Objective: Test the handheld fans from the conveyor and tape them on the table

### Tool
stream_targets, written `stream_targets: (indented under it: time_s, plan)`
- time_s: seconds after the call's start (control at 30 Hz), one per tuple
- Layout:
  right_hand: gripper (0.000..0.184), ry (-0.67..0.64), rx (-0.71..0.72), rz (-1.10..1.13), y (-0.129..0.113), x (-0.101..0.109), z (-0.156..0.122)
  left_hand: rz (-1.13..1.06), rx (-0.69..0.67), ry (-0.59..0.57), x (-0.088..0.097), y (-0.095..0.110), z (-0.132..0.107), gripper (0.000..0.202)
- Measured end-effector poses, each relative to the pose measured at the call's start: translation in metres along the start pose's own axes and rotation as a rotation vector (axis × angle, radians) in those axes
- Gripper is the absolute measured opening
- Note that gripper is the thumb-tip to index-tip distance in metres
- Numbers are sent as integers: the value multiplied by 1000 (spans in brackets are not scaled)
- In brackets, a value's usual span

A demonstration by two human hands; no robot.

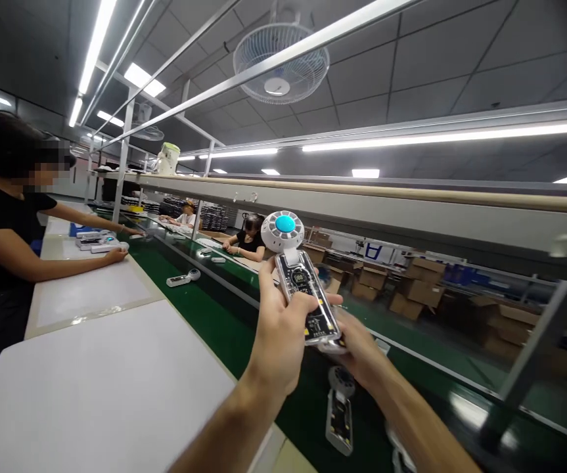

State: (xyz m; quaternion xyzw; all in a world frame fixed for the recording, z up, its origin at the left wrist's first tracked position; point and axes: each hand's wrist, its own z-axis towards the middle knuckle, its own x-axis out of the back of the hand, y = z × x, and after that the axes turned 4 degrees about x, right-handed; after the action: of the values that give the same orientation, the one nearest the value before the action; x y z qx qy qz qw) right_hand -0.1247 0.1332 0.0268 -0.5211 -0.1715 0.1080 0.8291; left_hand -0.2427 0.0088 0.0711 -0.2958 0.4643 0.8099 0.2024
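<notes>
Both hands hold one small fan [299, 272] up in the air, above the near edge of the green belt [204, 322]. It stands almost upright, with its round head [283, 231] on top and its clear handle [318, 318] below. The left hand [278, 338] is closed around the left side of the handle, with the thumb lying across the front. The right hand [359, 355] grips the bottom end from the right. Its fingers are mostly hidden behind the handle, so how tight it holds is hard to tell.

The fan could slip. The handle looks smooth and shiny, and the hands hold it low down, while the big head is high up. If one hand lets go, the head may tip the fan over and it could fall.

A second fan [340, 410] lies on the belt right under the hands. A dropped fan would likely land on it, and both could get scratched or cracked.

The thumb could also press too hard on the clear front, where small parts show inside. That might leave marks or push a button by mistake.

The white worktop [106, 387] is just to the left, and its edge is near the left arm. A bump there could shake the grip.
</notes>
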Motion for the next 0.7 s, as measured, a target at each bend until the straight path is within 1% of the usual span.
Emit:
stream_targets:
  time_s: [0.1, 0.17, 0.2, 0.27, 0.33, 0.4, 0.47, 0.57, 0.7]
  plan:
    - [60, 112, -123, 141, -31, 56, -59, 85, 44, -101, -10, -10, -18, 66]
    - [71, 181, -134, 173, -52, 84, -102, 121, 100, -185, -21, -19, -31, 65]
    - [73, 208, -110, 165, -61, 93, -122, 129, 130, -224, -29, -23, -37, 66]
    - [75, 261, -39, 145, -76, 106, -153, 129, 179, -290, -47, -34, -45, 66]
    - [77, 304, 31, 134, -84, 114, -175, 125, 212, -350, -67, -47, -50, 65]
    - [79, 333, 70, 144, -85, 122, -188, 118, 233, -402, -85, -61, -53, 63]
    - [79, 334, 95, 166, -82, 131, -196, 117, 254, -452, -96, -75, -55, 64]
    - [78, 299, 135, 185, -77, 145, -201, 149, 278, -514, -97, -93, -56, 63]
    - [80, 252, 239, 211, -71, 160, -197, 218, 288, -642, -92, -104, -55, 55]
